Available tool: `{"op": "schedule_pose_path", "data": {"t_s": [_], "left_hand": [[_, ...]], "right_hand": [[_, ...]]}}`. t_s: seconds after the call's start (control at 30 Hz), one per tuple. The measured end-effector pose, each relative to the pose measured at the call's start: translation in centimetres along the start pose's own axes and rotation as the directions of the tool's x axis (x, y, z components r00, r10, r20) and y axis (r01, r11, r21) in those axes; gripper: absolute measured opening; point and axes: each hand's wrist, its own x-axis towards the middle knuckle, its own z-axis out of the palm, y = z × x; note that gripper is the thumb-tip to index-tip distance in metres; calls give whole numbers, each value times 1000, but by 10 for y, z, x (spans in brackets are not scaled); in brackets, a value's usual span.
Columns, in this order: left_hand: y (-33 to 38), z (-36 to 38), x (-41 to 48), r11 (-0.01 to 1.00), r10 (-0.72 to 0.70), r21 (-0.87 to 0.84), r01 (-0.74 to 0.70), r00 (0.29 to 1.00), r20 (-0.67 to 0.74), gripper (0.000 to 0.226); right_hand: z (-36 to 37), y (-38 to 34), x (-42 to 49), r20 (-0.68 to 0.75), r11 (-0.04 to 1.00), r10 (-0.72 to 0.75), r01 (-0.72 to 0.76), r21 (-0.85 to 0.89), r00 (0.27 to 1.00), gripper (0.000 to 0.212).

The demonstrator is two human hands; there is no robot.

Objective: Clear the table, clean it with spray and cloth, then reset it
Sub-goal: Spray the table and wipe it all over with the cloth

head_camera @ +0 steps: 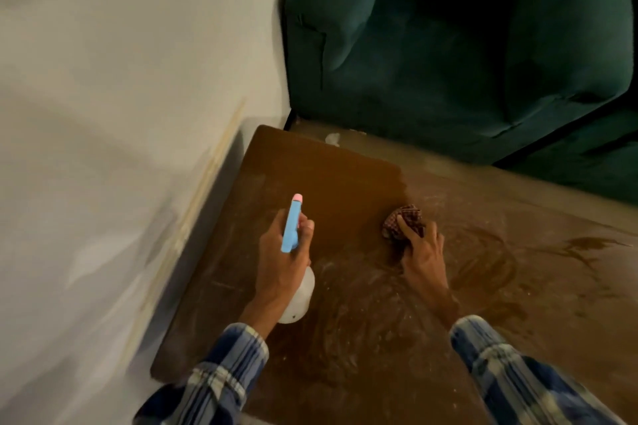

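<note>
A brown wooden table [310,176] fills the lower middle of the view, its top streaked with wet smears and wipe marks. My left hand [281,262] grips a spray bottle [292,228] with a blue head, a pink nozzle tip and a white body, held above the table's left part with the nozzle pointing away from me. My right hand [419,252] holds a crumpled red checked cloth [404,219] and presses it onto the table near its middle.
A white wall [121,114] runs along the table's left edge. A dark green upholstered armchair [448,45] stands just beyond the far edge. A small white scrap [333,139] lies between table and chair.
</note>
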Motion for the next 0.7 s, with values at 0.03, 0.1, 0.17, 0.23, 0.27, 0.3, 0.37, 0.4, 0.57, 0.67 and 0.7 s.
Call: {"op": "schedule_pose_path", "data": {"t_s": [0.03,0.1,0.17,0.23,0.27,0.3,0.37,0.4,0.57,0.67,0.7], "left_hand": [[-4,0,-13,999,-44,-3,44,999,-12,10],[-15,-1,-38,990,-143,-14,143,989,-36,5],[-26,-5,-60,969,-246,-26,245,968,-44,13],[-34,-10,-78,957,-290,-23,289,956,-53,15],[-38,-17,-91,956,-292,-31,290,954,-74,11],[-40,-20,-97,957,-290,-26,289,953,-88,9],[-45,-28,-107,948,-315,-3,318,939,-137,8],[-49,-34,-110,945,-324,-4,328,931,-167,7],[-66,-63,-106,967,-243,19,256,937,-251,11],[-69,-81,-99,985,-131,66,157,948,-288,16],[-77,-89,-98,988,-101,83,132,947,-304,19]], "right_hand": [[0,0,-1,-7,1000,-7,7,24,1000,63],[1,-7,-3,-34,996,33,-31,81,999,62],[3,-20,-4,-41,988,92,-86,131,995,62],[7,-32,-7,-29,986,86,-81,145,996,63],[13,-41,-11,-13,990,44,-42,133,999,63],[16,-46,-12,-5,992,18,-18,124,1000,63],[27,-60,-15,16,994,-23,22,108,1000,63],[32,-68,-19,27,994,-46,43,102,999,62],[69,-114,-37,95,973,-228,225,47,969,64],[83,-145,-21,134,934,-345,353,-45,929,63],[88,-159,-8,113,928,-358,366,-64,927,61]]}}
